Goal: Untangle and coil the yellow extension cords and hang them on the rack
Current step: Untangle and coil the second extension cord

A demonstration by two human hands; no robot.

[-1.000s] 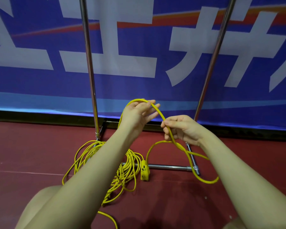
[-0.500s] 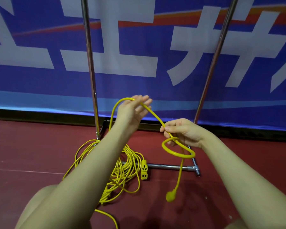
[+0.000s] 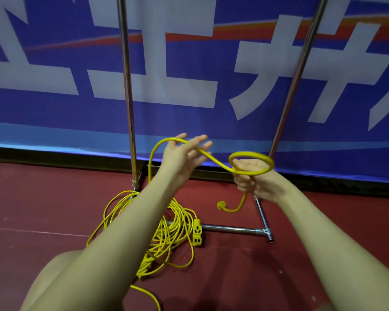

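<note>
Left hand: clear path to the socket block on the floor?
Probably yes. The left hand is open, cord only draped over its fingers, and the socket block lies uncovered beside the pile.

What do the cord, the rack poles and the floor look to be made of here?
Yellow cord: flexible, smooth rubber or plastic jacket, judging by its soft bends.
Rack poles: polished metal tube, likely chromed or stainless, with bright streaks.
Floor: dark red matte surface, possibly vinyl or rubber; unclear.

Red floor (image 3: pixel 54 209): yellow cord pile (image 3: pixel 166 232) w/ socket block (image 3: pixel 197 235), rack base (image 3: pixel 234 229).
</note>
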